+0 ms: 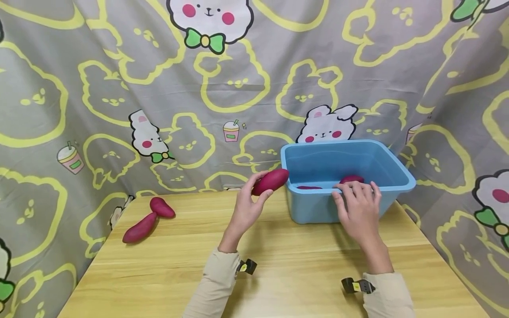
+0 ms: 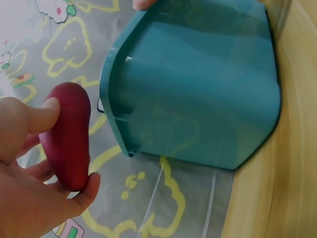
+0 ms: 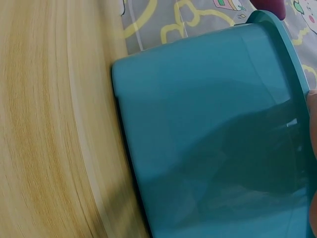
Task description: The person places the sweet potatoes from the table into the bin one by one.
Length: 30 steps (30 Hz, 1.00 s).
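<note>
Curtain: hangs behind the blue bin, printed with rabbits and yellow outlines.
Worktop: pale wood, running under the bin and out to its left, where part of the batch lies.
Blue bin: upright, open at the top, and only partly filled; its near wall hides some of the floor.
Left hand: just left of the bin, fingers and thumb pinching one sweet potato from opposite sides.
Right hand: at the bin's near wall, fingers set apart and curled over the rim, holding no sweet potato.
Held sweet potato: beside the bin's near left corner, about rim height, tilted in the head view; the left wrist view shows a gap between it and the rim, so this one is not yet in.
Loose pair: well left of the bin on the worktop, a long sweet potato touching a stubbier sweet potato; neither is in the bin.
Inside pair: one sweet potato shows behind the right hand, another toward the bin's left, mostly hidden by the rim.
Tally: two visible inside, three outside counting the held one; by that count, somewhat under half done.
</note>
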### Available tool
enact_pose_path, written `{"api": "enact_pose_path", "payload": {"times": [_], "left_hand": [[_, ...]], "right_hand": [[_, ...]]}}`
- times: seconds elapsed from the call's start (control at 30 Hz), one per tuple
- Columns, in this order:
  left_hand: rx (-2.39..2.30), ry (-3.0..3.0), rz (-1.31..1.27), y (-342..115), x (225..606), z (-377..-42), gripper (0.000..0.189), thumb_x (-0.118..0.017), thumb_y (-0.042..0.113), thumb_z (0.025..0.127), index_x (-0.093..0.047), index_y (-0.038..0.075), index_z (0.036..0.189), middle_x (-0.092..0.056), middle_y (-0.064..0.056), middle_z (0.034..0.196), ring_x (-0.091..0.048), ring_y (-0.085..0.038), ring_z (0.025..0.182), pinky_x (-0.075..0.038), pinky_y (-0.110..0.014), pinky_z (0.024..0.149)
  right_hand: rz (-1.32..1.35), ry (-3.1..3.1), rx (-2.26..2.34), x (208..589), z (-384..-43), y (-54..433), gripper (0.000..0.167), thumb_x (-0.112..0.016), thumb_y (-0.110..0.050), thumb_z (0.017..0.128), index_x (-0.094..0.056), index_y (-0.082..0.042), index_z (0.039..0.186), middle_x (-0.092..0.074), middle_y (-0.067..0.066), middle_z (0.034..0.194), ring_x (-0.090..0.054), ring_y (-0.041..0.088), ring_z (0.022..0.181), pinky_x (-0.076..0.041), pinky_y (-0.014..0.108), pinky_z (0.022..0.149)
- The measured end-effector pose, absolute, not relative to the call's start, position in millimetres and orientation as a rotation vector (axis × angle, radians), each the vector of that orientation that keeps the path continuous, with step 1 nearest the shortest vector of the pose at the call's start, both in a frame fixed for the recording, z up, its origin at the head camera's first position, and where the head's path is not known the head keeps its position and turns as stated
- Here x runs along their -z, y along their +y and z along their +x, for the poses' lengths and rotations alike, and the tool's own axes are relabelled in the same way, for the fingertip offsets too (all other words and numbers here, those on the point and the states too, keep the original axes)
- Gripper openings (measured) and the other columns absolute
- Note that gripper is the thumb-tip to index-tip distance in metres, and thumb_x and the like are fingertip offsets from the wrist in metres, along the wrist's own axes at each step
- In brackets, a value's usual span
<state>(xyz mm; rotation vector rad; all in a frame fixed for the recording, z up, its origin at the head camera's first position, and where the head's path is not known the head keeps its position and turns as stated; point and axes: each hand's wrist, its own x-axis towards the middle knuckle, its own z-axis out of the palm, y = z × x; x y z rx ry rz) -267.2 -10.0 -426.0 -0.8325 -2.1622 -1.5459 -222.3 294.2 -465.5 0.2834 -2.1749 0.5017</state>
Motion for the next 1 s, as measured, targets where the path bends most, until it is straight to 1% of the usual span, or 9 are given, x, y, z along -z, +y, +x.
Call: {"api": "enact_pose_path", "payload": {"times": [0.17,0.4,0.57,0.77,1.0], "left_hand": [[1.524,-2.121,-0.825,-9.2,418.6,-267.5,0.048,-0.072,0.017,0.098,-0.057,0.013,0.144,-0.060,-0.003,0.137,-0.059,-0.021,0.116,-0.054,-0.042,0.094],[1.544,-2.086,-0.843,2.6,408.3,-268.2,0.049,-0.075,0.016,0.095,-0.060,0.013,0.142,-0.060,-0.003,0.139,-0.057,-0.023,0.119,-0.055,-0.041,0.093],[1.548,-2.085,-0.867,13.2,402.9,-268.7,0.049,-0.077,0.016,0.094,-0.062,0.013,0.141,-0.062,-0.006,0.136,-0.059,-0.024,0.118,-0.054,-0.041,0.093],[1.522,-2.103,-0.908,26.2,397.7,-269.5,0.049,-0.078,0.013,0.092,-0.063,0.009,0.140,-0.061,-0.008,0.136,-0.058,-0.022,0.120,-0.054,-0.035,0.095],[1.451,-2.192,-0.954,38.2,394.4,-268.9,0.048,-0.076,0.007,0.092,-0.064,0.011,0.139,-0.060,-0.009,0.137,-0.058,-0.023,0.124,-0.052,-0.029,0.098]], "right_hand": [[0.294,-2.170,-0.515,464.9,-224.4,289.6,0.031,-0.058,-0.032,0.102,-0.070,-0.005,0.114,-0.062,0.018,0.113,-0.047,0.045,0.113,-0.010,0.064,0.117],[0.286,-2.180,-0.527,465.3,-224.5,291.3,0.033,-0.059,-0.031,0.102,-0.069,-0.004,0.116,-0.061,0.020,0.115,-0.046,0.044,0.114,-0.009,0.063,0.118],[0.283,-2.168,-0.528,465.1,-225.1,292.5,0.033,-0.059,-0.031,0.102,-0.070,-0.003,0.116,-0.061,0.020,0.113,-0.046,0.044,0.113,-0.009,0.063,0.118],[0.291,-2.176,-0.520,463.4,-227.7,293.2,0.035,-0.058,-0.034,0.103,-0.070,-0.005,0.118,-0.061,0.019,0.115,-0.046,0.043,0.115,-0.009,0.063,0.118],[0.280,-2.174,-0.524,465.4,-226.0,294.8,0.037,-0.057,-0.036,0.103,-0.070,-0.005,0.117,-0.061,0.020,0.114,-0.046,0.044,0.114,-0.009,0.064,0.118]]}}
